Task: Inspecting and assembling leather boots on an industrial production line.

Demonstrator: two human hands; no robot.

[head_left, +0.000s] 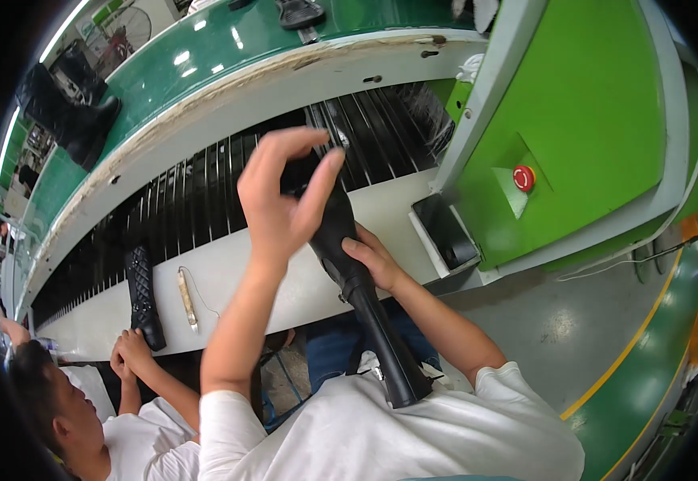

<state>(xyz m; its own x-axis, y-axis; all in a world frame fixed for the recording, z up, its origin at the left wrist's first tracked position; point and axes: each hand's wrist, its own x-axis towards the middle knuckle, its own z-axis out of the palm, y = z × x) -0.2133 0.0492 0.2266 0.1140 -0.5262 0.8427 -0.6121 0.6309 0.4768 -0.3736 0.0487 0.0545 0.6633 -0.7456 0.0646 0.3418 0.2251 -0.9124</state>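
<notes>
A long black boot [361, 297] is held at an angle over the near white edge of the conveyor [228, 276], its upper end toward the dark slatted belt [204, 196] and its lower end down against the person's white shirt [381, 437]. The right hand [374, 258] is closed around the boot at mid-length, fingers wrapped over the black surface. The left hand [278, 196] is raised at the upper end of the boot, fingers spread and loosely curved; thumb and fingertips are seen at the boot's top, but whether anything is pinched cannot be told.

On the white edge, to the left, a quilted black piece [142, 293] is touched by a co-worker's hands [131, 353]. A slim pale tool [188, 298] lies just beside it. Another black boot [72, 112] stands on the far green belt [204, 48]. At right, a green machine housing [589, 104] with a red button [524, 177] is noted.
</notes>
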